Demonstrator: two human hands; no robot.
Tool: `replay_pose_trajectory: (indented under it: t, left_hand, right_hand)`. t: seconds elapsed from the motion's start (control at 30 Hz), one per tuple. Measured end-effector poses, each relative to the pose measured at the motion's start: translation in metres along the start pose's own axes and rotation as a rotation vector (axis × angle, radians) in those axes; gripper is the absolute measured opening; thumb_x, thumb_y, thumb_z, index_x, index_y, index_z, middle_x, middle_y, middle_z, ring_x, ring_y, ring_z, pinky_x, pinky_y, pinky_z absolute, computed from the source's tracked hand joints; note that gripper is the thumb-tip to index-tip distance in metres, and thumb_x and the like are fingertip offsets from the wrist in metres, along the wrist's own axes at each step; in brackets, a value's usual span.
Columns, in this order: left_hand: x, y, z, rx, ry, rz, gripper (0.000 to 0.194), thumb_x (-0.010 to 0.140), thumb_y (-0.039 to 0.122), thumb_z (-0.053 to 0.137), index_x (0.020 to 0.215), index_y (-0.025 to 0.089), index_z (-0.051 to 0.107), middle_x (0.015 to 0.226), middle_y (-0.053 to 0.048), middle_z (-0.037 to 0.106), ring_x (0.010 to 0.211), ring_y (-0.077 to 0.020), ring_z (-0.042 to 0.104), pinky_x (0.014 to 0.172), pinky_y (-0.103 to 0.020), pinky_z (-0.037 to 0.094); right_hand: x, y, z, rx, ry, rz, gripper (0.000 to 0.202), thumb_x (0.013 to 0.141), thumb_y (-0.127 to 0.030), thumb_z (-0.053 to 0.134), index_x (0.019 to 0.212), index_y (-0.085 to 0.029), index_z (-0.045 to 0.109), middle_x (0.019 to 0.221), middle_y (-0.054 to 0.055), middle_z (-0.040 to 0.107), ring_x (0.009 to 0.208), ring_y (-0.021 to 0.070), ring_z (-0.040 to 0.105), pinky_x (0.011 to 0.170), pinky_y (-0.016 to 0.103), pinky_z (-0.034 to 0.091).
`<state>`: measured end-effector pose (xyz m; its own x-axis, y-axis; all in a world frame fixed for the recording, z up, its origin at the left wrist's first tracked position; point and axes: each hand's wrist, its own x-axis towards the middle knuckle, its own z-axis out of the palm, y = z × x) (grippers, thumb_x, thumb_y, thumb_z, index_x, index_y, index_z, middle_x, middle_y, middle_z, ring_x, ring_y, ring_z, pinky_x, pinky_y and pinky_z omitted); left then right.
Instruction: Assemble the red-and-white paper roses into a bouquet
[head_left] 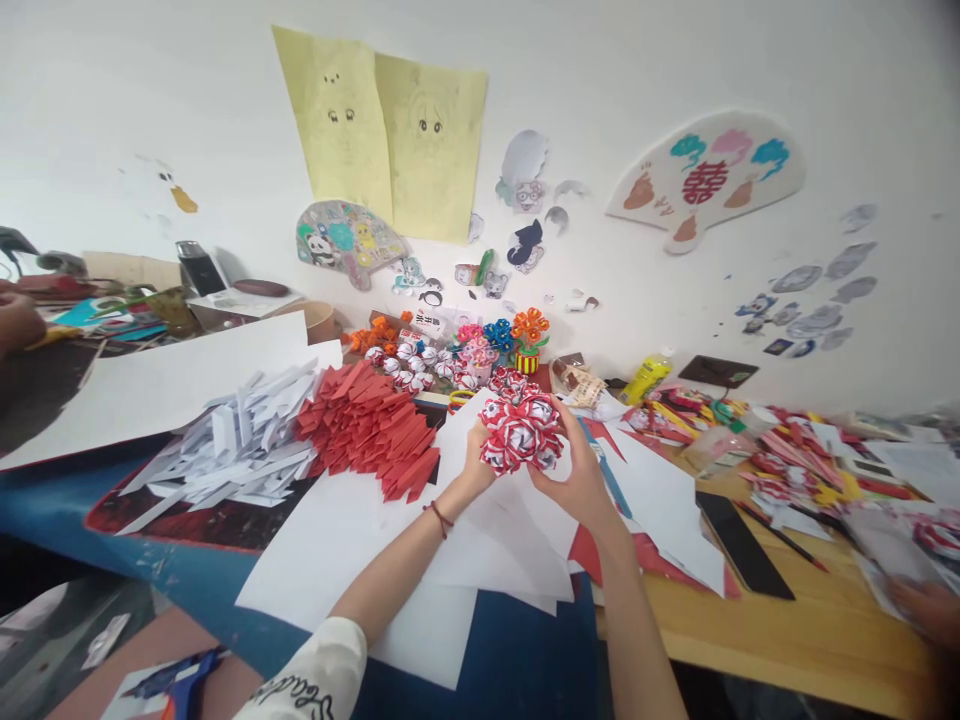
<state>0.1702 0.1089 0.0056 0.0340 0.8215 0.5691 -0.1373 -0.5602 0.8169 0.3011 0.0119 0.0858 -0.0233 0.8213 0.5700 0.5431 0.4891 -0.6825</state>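
A bundle of red-and-white folded paper flowers (523, 432) is held up in front of me above white paper sheets (352, 560). My left hand (480, 455) grips its left side, the fingers partly hidden behind it. Around the right side curls my right hand (574, 465), thumb below and fingers against the petals. To the left lie a heap of folded red paper strips (375, 430) and a heap of white paper strips (244, 440). Behind the bundle are more red-and-white paper balls (409, 370).
Small pots of paper flowers (529, 345) stand by the wall. A black phone (742, 545) and a pencil (780, 535) lie on the wooden table at right. Scissors (187, 685) are at lower left. Other people's hands (926, 605) show at both edges. A yellow bottle (647, 376) stands behind.
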Motion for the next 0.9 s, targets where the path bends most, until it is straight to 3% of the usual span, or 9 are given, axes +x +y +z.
replay_pose_trajectory:
  t: [0.2, 0.37, 0.47, 0.6, 0.77, 0.9]
  left_hand:
    - [-0.003, -0.003, -0.001, 0.043, -0.038, 0.079, 0.015, 0.074, 0.033, 0.066, 0.076, 0.018, 0.067, 0.085, -0.008, 0.072, 0.089, -0.0255, 0.066, 0.080, -0.039, 0.054]
    - [-0.004, 0.005, -0.003, 0.048, -0.025, 0.102, 0.020, 0.071, 0.025, 0.067, 0.089, 0.017, 0.069, 0.099, -0.010, 0.073, 0.091, -0.0258, 0.067, 0.085, -0.040, 0.052]
    - [-0.004, 0.009, -0.004, 0.039, -0.016, 0.091, 0.022, 0.071, 0.019, 0.065, 0.093, 0.016, 0.068, 0.097, -0.010, 0.073, 0.087, -0.0239, 0.067, 0.082, -0.037, 0.053]
    - [-0.002, 0.013, -0.004, 0.030, -0.010, 0.060, 0.013, 0.072, 0.015, 0.061, 0.083, 0.015, 0.066, 0.085, -0.008, 0.073, 0.076, -0.0211, 0.066, 0.075, -0.033, 0.053]
    - [-0.001, 0.014, -0.004, 0.009, -0.013, 0.016, 0.013, 0.071, 0.019, 0.064, 0.084, 0.015, 0.066, 0.083, -0.007, 0.073, 0.080, -0.0217, 0.067, 0.078, -0.032, 0.053]
    - [0.001, 0.014, -0.004, -0.017, -0.026, -0.021, 0.010, 0.073, 0.025, 0.068, 0.078, 0.016, 0.066, 0.080, -0.006, 0.073, 0.080, -0.0218, 0.067, 0.078, -0.032, 0.054]
  right_hand:
    - [0.002, 0.003, 0.000, 0.125, -0.034, 0.079, 0.091, 0.078, -0.022, 0.067, 0.154, -0.029, 0.017, 0.157, 0.005, 0.029, 0.143, 0.0256, 0.031, 0.116, 0.042, 0.031]
    - [0.005, -0.001, 0.012, 0.306, 0.004, 0.172, 0.099, 0.078, -0.030, 0.071, 0.154, -0.032, 0.007, 0.155, 0.008, 0.031, 0.141, 0.0226, 0.035, 0.114, 0.041, 0.034]
    - [0.003, 0.001, 0.022, 0.339, 0.145, 0.180, 0.093, 0.075, -0.033, 0.076, 0.149, -0.033, 0.019, 0.153, 0.010, 0.033, 0.137, 0.0234, 0.040, 0.108, 0.040, 0.042]
    - [-0.004, 0.007, 0.035, 0.235, 0.350, 0.184, 0.068, 0.070, -0.032, 0.079, 0.129, -0.025, 0.045, 0.133, 0.012, 0.052, 0.120, 0.0246, 0.055, 0.101, 0.041, 0.047]
    - [-0.003, 0.001, 0.045, 0.137, 0.463, 0.154, 0.061, 0.068, -0.028, 0.081, 0.122, -0.021, 0.053, 0.117, 0.010, 0.063, 0.103, 0.0229, 0.063, 0.091, 0.039, 0.051]
    - [0.001, -0.006, 0.046, 0.150, 0.481, 0.135, 0.059, 0.071, -0.025, 0.078, 0.126, -0.020, 0.054, 0.121, 0.010, 0.062, 0.105, 0.0222, 0.063, 0.090, 0.036, 0.052]
